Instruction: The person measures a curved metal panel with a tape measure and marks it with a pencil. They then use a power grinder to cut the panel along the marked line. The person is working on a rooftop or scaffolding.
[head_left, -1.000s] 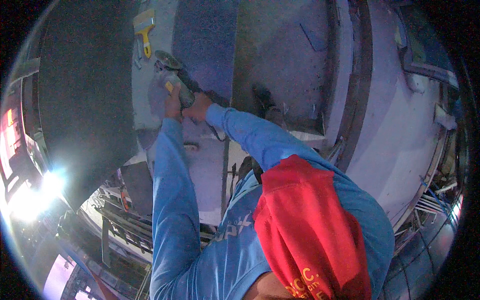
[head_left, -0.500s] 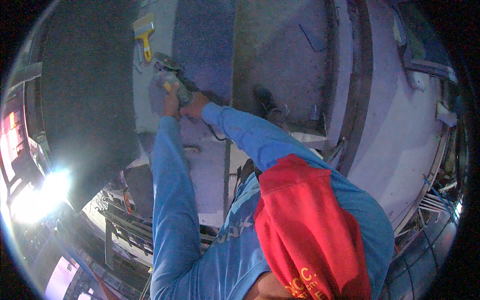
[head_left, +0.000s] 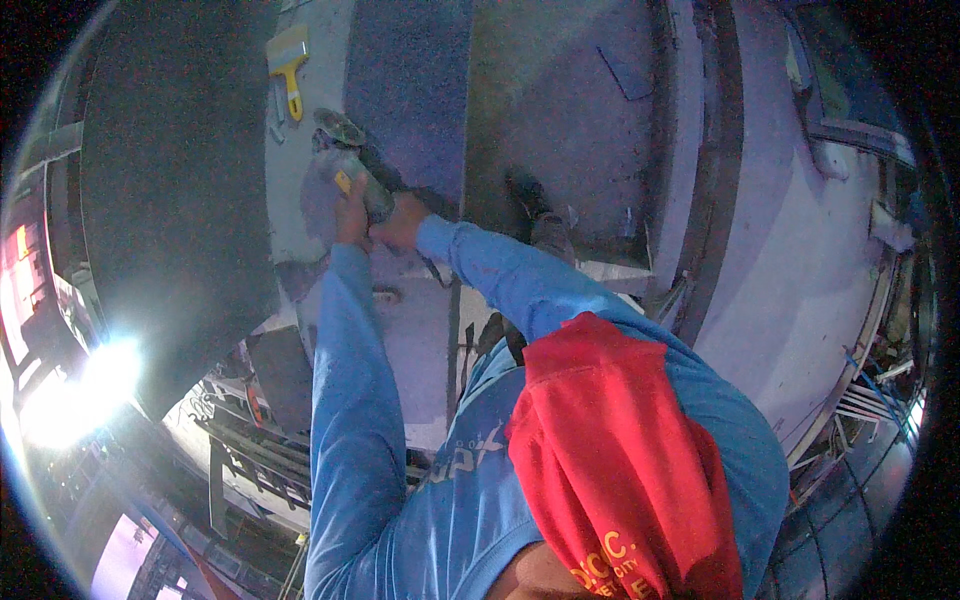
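Observation:
Both my hands are closed on an angle grinder [head_left: 372, 192], a grey-green tool with a round disc [head_left: 340, 127] at its far end. My left hand [head_left: 351, 212] wraps the body from the left, beside a small yellow patch. On the other side, my right hand [head_left: 403, 220] grips the rear part; its fingers are partly hidden. The disc is over a pale, flat surface [head_left: 300, 190], but I cannot tell whether it touches. Just beyond it lies a wide scraper [head_left: 289, 72] with a yellow handle, and a thin grey strip [head_left: 276, 110] is beside that.
A large dark panel [head_left: 175, 200] rises along the left. My shoe [head_left: 525, 190] rests to the right of the grinder. A bent thin rod [head_left: 622, 75] lies farther right. At lower left a bright lamp [head_left: 100, 385] glares near stacked metal bars [head_left: 260, 455].
The grinder and both hands have shifted slightly nearer and to the right. My grip on it is the same, and the scraper lies in the same place.

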